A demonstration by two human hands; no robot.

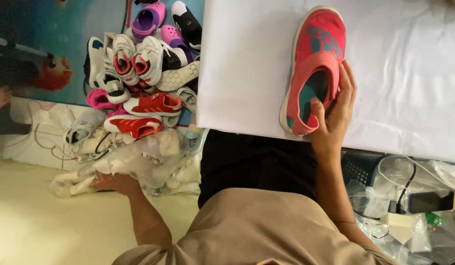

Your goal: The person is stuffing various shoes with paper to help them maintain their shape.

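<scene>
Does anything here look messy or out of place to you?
Yes. The small shoes on the floor lie heaped on one another, some on their sides, not in pairs. Crumpled clear plastic bags spill beside them under the left hand. By contrast, the pink shoe sits alone on the white sheet, steadied by the right hand.

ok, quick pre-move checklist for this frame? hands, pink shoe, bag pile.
1. Right hand on the pink shoe, thumb inside the heel opening: ok.
2. Pink shoe fully on the white sheet: not ok, heel sits at the near edge.
3. Left hand in contact with the pile of clear plastic bags: ok.
4. Left hand has a firm grip on one bag: cannot tell, plastic hides the fingers.
5. Heap of small shoes clear of both hands: ok.
</scene>
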